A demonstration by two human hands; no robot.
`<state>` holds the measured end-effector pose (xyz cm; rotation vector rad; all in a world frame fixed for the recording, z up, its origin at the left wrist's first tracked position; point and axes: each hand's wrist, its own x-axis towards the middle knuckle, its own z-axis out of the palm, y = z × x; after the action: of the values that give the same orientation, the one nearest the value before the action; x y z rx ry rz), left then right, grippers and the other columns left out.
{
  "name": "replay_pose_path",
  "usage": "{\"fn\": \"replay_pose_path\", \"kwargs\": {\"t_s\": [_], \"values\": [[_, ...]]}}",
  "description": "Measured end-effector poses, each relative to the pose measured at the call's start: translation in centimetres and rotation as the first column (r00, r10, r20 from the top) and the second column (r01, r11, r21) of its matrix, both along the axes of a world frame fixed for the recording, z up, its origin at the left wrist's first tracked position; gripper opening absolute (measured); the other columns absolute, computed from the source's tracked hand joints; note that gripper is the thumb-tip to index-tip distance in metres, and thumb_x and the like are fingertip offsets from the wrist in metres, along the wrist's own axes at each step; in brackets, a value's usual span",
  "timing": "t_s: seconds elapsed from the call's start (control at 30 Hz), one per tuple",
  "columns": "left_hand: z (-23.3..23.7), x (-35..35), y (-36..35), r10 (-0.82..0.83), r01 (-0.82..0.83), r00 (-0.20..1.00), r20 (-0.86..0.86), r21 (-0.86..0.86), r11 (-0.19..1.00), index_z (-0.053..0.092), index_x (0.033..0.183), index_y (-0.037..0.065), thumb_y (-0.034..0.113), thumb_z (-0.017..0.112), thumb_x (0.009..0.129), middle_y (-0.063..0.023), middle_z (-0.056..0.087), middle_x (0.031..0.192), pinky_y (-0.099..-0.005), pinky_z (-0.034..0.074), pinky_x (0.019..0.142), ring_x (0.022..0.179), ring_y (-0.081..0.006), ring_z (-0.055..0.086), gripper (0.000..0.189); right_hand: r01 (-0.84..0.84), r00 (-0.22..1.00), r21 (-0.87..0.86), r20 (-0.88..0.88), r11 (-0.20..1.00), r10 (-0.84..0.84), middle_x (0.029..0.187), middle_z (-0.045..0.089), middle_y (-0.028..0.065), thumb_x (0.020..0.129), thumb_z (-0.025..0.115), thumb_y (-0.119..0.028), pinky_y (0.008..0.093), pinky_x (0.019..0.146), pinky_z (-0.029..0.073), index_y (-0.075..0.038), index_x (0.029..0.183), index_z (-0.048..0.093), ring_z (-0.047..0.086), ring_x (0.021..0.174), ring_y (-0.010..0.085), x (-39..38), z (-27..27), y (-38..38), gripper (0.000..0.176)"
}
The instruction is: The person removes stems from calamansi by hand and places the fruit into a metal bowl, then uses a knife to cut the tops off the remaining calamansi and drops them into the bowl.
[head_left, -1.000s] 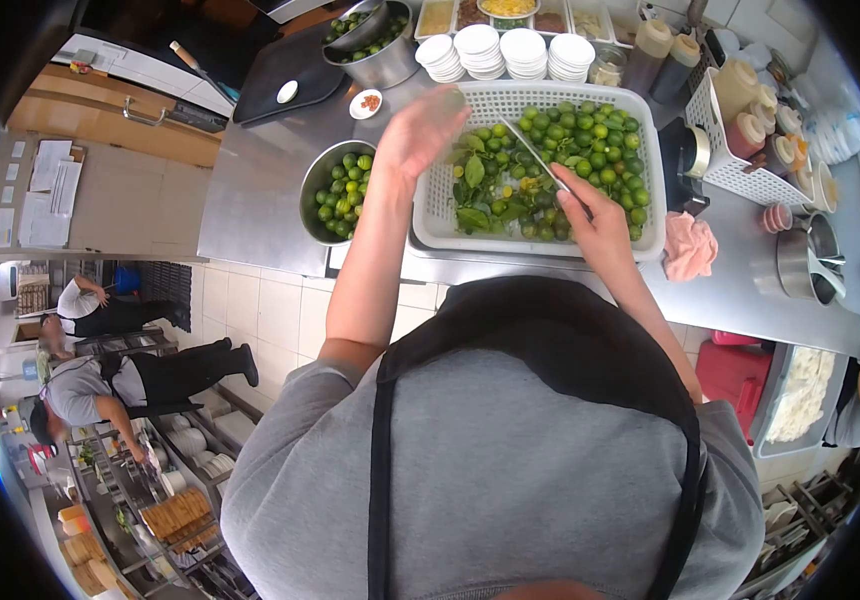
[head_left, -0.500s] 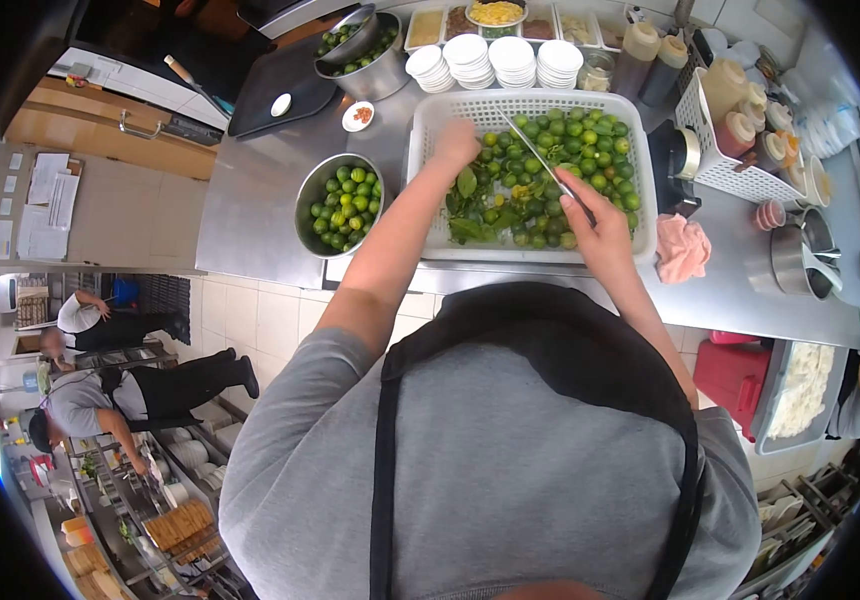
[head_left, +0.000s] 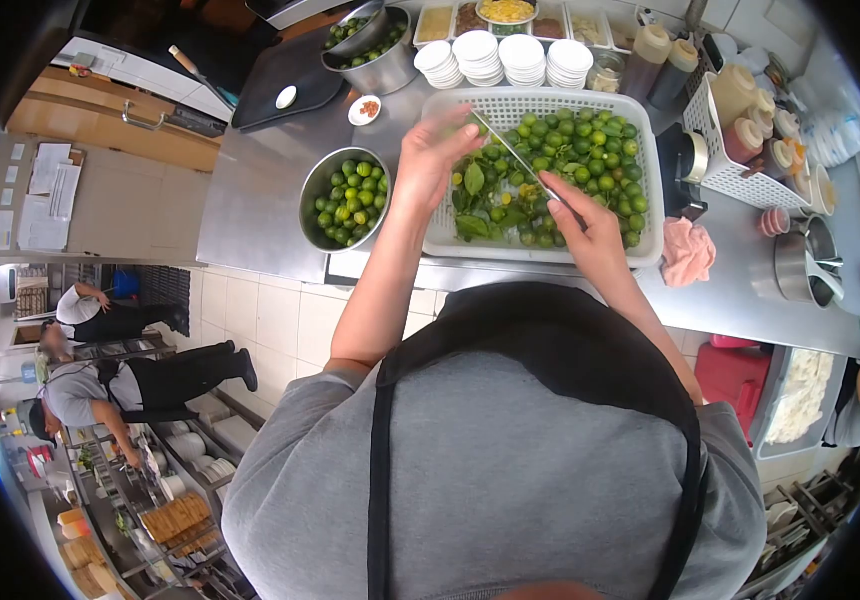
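Observation:
A white perforated basket (head_left: 654,200) holds many small green citrus fruits (head_left: 605,165) and some loose leaves (head_left: 472,226). My right hand (head_left: 586,228) grips a knife (head_left: 507,143) whose blade slants up and left over the basket. Raised at the basket's left side, my left hand (head_left: 435,150) has its fingers apart near the knife's tip, blurred by motion, with nothing visible in it. Left of the basket stands a round metal bowl (head_left: 307,212) of the same fruits.
Stacked white dishes (head_left: 523,60), a second metal pot (head_left: 375,77) and a black tray (head_left: 285,70) lie beyond. Sauce bottles (head_left: 740,92) and a pink cloth (head_left: 688,250) are on the right. Other people (head_left: 85,390) stand at the far left and far right.
My left hand has come up and left out of the basket, its fingers now spread. My right hand still has the knife. The view has shifted slightly.

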<state>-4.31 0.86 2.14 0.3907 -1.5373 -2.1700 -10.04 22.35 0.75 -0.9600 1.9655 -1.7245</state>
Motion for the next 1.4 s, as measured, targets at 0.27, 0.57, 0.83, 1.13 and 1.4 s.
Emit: {"fn": "replay_pose_path", "kwargs": {"t_s": [0.27, 0.57, 0.83, 1.13, 1.4], "values": [[-0.3, -0.5, 1.3, 0.088, -0.085, 0.996, 0.034, -0.068, 0.994, 0.058, 0.101, -0.004, 0.002, 0.066, 0.077, -0.0091, 0.062, 0.094, -0.0278, 0.05, 0.075, 0.084, -0.0172, 0.061, 0.026, 0.038, 0.996, 0.015, -0.079, 0.999, -0.037, 0.102, 0.064, 0.0138, 0.089, 0.054, -0.014, 0.0266, 0.074, 0.046, -0.008, 0.118, 0.056, 0.061, 0.084, 0.0194, 0.0, -0.3, 0.0, 0.03], [-1.2, -1.0, 2.3, 0.046, -0.032, 0.995, 0.093, -0.148, 0.988, 0.059, 0.103, 0.001, 0.0, 0.064, 0.079, -0.0074, 0.063, 0.093, -0.0248, 0.05, 0.072, 0.08, -0.0131, 0.061, 0.024, 0.088, 0.994, 0.026, -0.062, 0.996, -0.086, 0.099, 0.064, 0.0131, 0.088, 0.054, -0.013, 0.0268, 0.066, 0.045, -0.009, 0.118, 0.057, 0.058, 0.072, 0.0166, -0.7, 0.6, 0.4, 0.03], [-0.4, -0.9, 0.6, 0.141, -0.143, 0.99, -0.024, -0.224, 0.964, 0.057, 0.102, -0.002, 0.002, 0.064, 0.08, -0.0082, 0.063, 0.091, -0.0248, 0.048, 0.073, 0.08, -0.0132, 0.061, 0.023, 0.056, 0.989, -0.04, -0.138, 0.998, -0.061, 0.098, 0.064, 0.0132, 0.089, 0.054, -0.013, 0.0267, 0.067, 0.045, -0.009, 0.118, 0.056, 0.058, 0.074, 0.0167, 0.1, 0.1, 0.0, 0.03], [-0.7, -0.1, 1.4, -0.082, 0.083, 0.997, -0.014, 0.117, 0.99, 0.059, 0.1, -0.001, 0.004, 0.063, 0.081, -0.0105, 0.063, 0.098, -0.0332, 0.048, 0.085, 0.087, -0.0152, 0.061, 0.02, 0.07, 0.981, -0.011, -0.183, 0.998, -0.07, 0.094, 0.064, 0.0143, 0.087, 0.055, -0.014, 0.027, 0.068, 0.045, -0.01, 0.116, 0.058, 0.059, 0.073, 0.02, -0.6, -0.1, -0.3, 0.029], [1.5, 6.3, -7.8, 0.289, -0.24, 0.938, 0.189, -0.246, 0.939, 0.06, 0.099, -0.002, 0.011, 0.065, 0.08, -0.0077, 0.063, 0.096, -0.0333, 0.049, 0.084, 0.085, -0.0178, 0.062, 0.023, 0.035, 0.989, 0.033, -0.142, 0.999, -0.03, 0.099, 0.064, 0.0149, 0.087, 0.056, -0.018, 0.0273, 0.075, 0.046, -0.011, 0.116, 0.058, 0.063, 0.087, 0.023, -1.0, -1.8, 0.2, 0.03]]}}
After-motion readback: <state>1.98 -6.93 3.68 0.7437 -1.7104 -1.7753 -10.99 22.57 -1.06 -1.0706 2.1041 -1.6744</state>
